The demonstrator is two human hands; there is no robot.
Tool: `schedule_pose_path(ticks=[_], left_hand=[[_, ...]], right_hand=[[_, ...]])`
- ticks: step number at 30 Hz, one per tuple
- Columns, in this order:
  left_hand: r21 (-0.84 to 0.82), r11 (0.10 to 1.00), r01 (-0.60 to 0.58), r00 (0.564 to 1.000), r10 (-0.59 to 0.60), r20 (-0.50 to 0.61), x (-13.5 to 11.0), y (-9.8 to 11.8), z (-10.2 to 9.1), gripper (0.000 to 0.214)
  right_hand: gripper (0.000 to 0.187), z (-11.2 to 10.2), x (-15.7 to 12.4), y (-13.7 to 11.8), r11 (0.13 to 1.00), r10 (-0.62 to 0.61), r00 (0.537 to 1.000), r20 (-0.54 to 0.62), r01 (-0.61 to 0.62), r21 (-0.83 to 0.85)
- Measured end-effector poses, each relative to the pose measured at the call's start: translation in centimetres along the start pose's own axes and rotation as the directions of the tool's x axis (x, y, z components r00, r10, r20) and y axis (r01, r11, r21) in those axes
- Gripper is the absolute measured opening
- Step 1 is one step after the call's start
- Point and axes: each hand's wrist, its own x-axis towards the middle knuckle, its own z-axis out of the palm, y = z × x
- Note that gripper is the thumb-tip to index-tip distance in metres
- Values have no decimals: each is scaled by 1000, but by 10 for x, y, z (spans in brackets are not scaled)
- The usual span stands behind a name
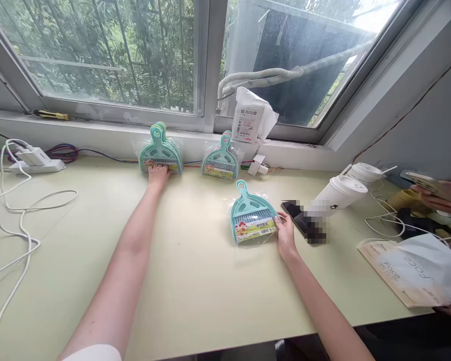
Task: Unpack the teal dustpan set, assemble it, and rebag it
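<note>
Head view, looking down along both bare arms over a pale green table [195,281] set against a window sill.

The left hand [158,173] reaches to the far side of the table. Its fingers lie flat and close together on the lower edge of a leaning stack of dustpan sets [161,150], teal pans with small brushes in clear wrap, propped upright against the sill. The fingers press rather than clamp.

Just right of that stack, a second leaning stack [221,159] stands the same way, untouched.

Nearer and further right, a single wrapped dustpan set [252,214] lies flat on the table, handle pointing far. The right hand [285,233] touches its near right corner, fingertips curled on the wrap's edge; whether they pinch it cannot be told.

To handle this well, it seems wise to keep the left palm steady against the propped stack, since slippery wrap could let it slide down, and to grip the flat set by the rigid pan, not the loose film.

Right of the hand lie a dark phone [296,214] and a tipped white lidded cup [336,196]. Far left, a white charger with looping cable [30,159]. At the right edge, another person's hand [441,196] holds a phone, and a paper bag [413,271] lies near.
</note>
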Motion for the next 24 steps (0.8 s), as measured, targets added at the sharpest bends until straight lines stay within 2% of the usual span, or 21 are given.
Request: schedule_pose_path(ticks=[2,4,5,7,8,9,10,13,15,21,24], left_hand=[[-86,996,38,996,-44,-72,-4,-5,-2,30],[-183,977,113,974,-146,-174,-6,-12,-5,33],[-228,960,164,948,-217,-234,-6,-17,-7,40],[-314,907,281,858,-384,-341,-2,-29,-10,61],[-365,869,335,815,-461,-350,1,-35,-11,73],[-423,825,374,790,-523,-321,5,-41,-11,83],[-473,787,397,791,-554,-259,8,-46,-10,89],[-540,752,379,870,-488,-69,15,-57,-6,79],[-545,757,359,882,-466,-66,15,-58,-1,71],[-523,768,370,860,-497,-120,12,-51,7,63],[-520,770,369,863,-492,-116,12,-52,7,61]], right_hand=[[42,0,0,0,1000,7,1000,6,-7,2],[43,0,1,0,1000,10,1000,8,-10,1],[42,0,1,1,1000,9,1000,9,-9,-2],[42,1,1,1,1000,5,1000,8,-5,-6],[42,1,1,1,1000,3,1000,6,-3,-7],[42,1,1,1,1000,2,1000,4,-2,-6],[42,1,1,1,1000,3,1000,4,-3,-5],[43,1,0,1,1000,14,1000,4,-14,2],[44,1,0,1,1000,16,1000,6,-16,0],[45,1,-2,-1,1000,22,1000,10,-22,-7],[46,2,-2,-2,1000,26,1000,5,-26,-4]])
